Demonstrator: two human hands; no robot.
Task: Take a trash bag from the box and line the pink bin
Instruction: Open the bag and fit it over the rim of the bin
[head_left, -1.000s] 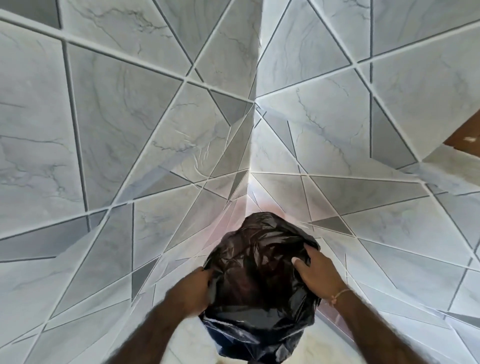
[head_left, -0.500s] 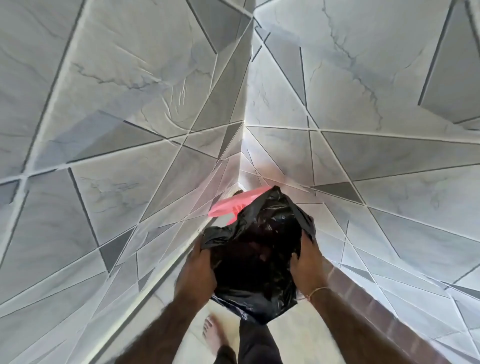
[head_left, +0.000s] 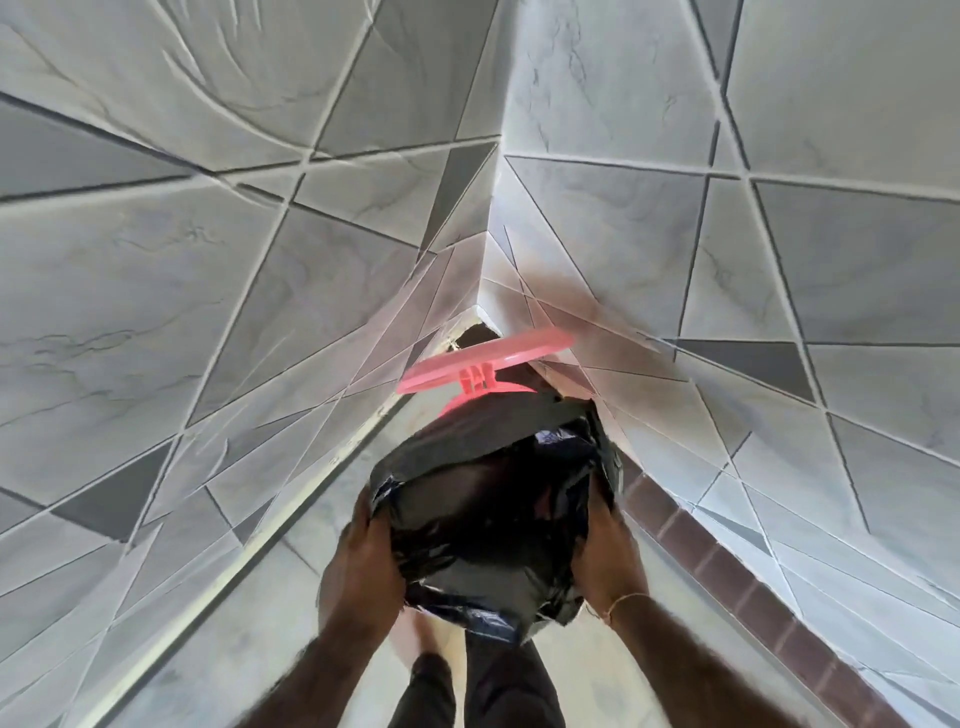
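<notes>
Walls (head_left: 234, 291) of grey marbled tile met in a corner, with pale floor (head_left: 249, 639) below. Nearest the corner stood the pink bin (head_left: 467, 401), its lid (head_left: 488, 358) raised against the tiles. Just in front, the black trash bag (head_left: 493, 519) hung open-mouthed, covering most of the bin. The left hand (head_left: 363, 566) gripped the bag's left edge with curled fingers; the right hand (head_left: 608, 561), a thin bracelet (head_left: 626, 600) at its wrist, gripped the right edge likewise.

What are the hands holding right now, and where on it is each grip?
Both hold the black trash bag: the left hand grips its left side, the right hand its right side, spreading the mouth open.
</notes>
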